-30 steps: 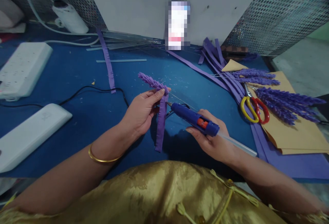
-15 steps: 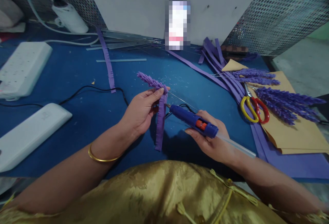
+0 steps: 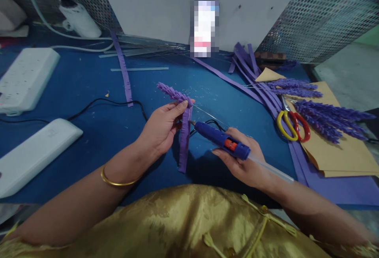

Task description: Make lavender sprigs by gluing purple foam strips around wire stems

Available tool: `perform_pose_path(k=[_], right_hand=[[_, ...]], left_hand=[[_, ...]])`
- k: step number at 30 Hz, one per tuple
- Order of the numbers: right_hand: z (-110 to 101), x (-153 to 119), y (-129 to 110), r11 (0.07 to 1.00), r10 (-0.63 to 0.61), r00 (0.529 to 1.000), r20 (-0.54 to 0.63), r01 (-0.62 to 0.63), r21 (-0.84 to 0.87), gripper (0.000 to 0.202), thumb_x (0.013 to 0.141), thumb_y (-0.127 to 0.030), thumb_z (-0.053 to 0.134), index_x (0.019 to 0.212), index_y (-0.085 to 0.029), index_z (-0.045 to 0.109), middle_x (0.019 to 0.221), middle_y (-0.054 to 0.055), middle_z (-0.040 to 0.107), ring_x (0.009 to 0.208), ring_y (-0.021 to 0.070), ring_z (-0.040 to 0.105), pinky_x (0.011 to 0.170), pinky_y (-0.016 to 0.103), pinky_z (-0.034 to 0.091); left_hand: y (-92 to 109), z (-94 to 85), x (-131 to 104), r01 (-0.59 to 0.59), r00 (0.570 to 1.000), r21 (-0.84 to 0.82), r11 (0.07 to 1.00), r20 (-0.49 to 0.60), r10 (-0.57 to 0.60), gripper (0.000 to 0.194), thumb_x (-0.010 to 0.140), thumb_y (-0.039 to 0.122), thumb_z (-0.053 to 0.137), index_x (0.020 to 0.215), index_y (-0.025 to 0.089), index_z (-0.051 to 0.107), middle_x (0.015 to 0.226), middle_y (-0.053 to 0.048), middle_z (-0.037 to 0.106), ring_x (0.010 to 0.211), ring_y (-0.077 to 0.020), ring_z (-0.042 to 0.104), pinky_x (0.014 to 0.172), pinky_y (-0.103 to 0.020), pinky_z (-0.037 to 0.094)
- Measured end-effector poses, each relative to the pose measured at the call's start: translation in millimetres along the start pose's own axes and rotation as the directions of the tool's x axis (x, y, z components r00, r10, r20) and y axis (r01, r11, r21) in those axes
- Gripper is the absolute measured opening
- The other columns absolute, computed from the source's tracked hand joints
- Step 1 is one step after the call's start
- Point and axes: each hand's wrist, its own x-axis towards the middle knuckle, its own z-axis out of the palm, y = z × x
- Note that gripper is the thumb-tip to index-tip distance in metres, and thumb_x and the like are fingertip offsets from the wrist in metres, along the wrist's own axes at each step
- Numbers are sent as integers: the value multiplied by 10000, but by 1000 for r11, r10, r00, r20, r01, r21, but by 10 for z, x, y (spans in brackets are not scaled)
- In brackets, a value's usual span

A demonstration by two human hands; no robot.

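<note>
Purple flower spike (image 3: 172, 92) near centre, pinched by the fingers of your left hand (image 3: 161, 128); its fringed strip (image 3: 184, 143) hangs toward six o'clock, apparently leaving the edge open to the nozzle (image 3: 192, 122). Your right hand (image 3: 247, 163) grasps the glue gun (image 3: 214, 135), nose toward ten o'clock. Container: the gun itself, carrying a clear glue stick (image 3: 274, 168), tail toward four. Kraft paper (image 3: 349, 157) at three bears sprigs (image 3: 328, 120).

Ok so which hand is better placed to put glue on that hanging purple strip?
Probably the right hand: it holds the blue glue gun, its tip at or just beside the purple strip. The left hand is busy pinching the purple flower spike at the strip's upper end.
</note>
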Motion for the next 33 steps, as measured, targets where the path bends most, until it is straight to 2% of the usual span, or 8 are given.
perform_pose_path(k=[12, 17, 20, 23, 26, 29, 32, 33], right_hand=[[-12, 33, 44, 998, 47, 999, -7, -47, 40, 197, 916, -352, 646, 910, -206, 515, 732, -8, 548, 573, 126, 497, 534, 252, 392], [-45, 6, 93, 963, 104, 994, -18, -97, 252, 233, 870, -331, 715, 1020, -211, 583, 809, 22, 647, 656, 160, 595, 607, 288, 462], [-89, -15, 142, 872, 203, 975, -93, -137, 469, 246, 890, -350, 696, 1081, -228, 601, 862, 37, 697, 645, 164, 616, 597, 303, 478], [-171, 48, 217, 792, 338, 908, -248, -132, 596, 230, 945, -409, 606, 1017, -197, 661, 756, 36, 684, 595, 159, 599, 542, 291, 451], [-252, 189, 351, 686, 572, 756, -317, -230, 690, 355, 926, -511, 596, 886, -170, 685, 601, 7, 607, 518, 123, 531, 472, 245, 393], [-264, 319, 532, 455, 752, 640, -158, -330, 827, 394, 807, -551, 725, 839, -162, 669, 591, -15, 587, 484, 86, 510, 450, 197, 405], [-202, 389, 667, 223, 779, 611, 141, -480, 848, 304, 764, -420, 786, 825, -144, 672, 635, 0, 635, 521, 81, 569, 496, 170, 474], [-177, 405, 688, 196, 763, 615, 198, -512, 836, 257, 759, -355, 788, 821, -130, 681, 646, 20, 657, 532, 92, 594, 507, 177, 493]], left_hand=[[47, 14, 3, -55, 998, -30, 998, -31, 54, 243, 672, 291, 875, 843, 143, 787, 706, -3, 668, 608, -84, 524, 543, -179, 417], [94, 0, 16, -70, 995, -41, 997, -73, 67, 162, 721, 255, 831, 830, 144, 784, 690, -3, 670, 605, -86, 537, 556, -183, 435], [119, -14, 30, -75, 992, -52, 996, -102, 70, 197, 700, 264, 847, 842, 144, 782, 657, 11, 663, 591, -80, 541, 552, -182, 439], [151, -19, 23, -85, 989, -65, 994, -130, 76, 212, 670, 250, 866, 824, 135, 776, 647, 24, 660, 571, -57, 534, 526, -156, 420], [189, -21, -3, -110, 987, -69, 992, -123, 101, 262, 642, 261, 887, 845, 135, 778, 631, 29, 661, 560, -57, 543, 502, -147, 411], [234, -10, -42, -116, 986, -61, 991, -124, 107, 281, 632, 261, 896, 860, 142, 785, 642, 26, 672, 552, -59, 551, 491, -146, 423], [287, 37, -95, -129, 988, -79, 989, -93, 121, 210, 669, 208, 871, 844, 128, 788, 656, 14, 684, 555, -52, 561, 504, -130, 442], [307, 60, -116, -128, 989, -86, 988, -82, 121, 177, 685, 188, 858, 834, 123, 787, 654, 10, 685, 557, -51, 567, 509, -126, 450]])
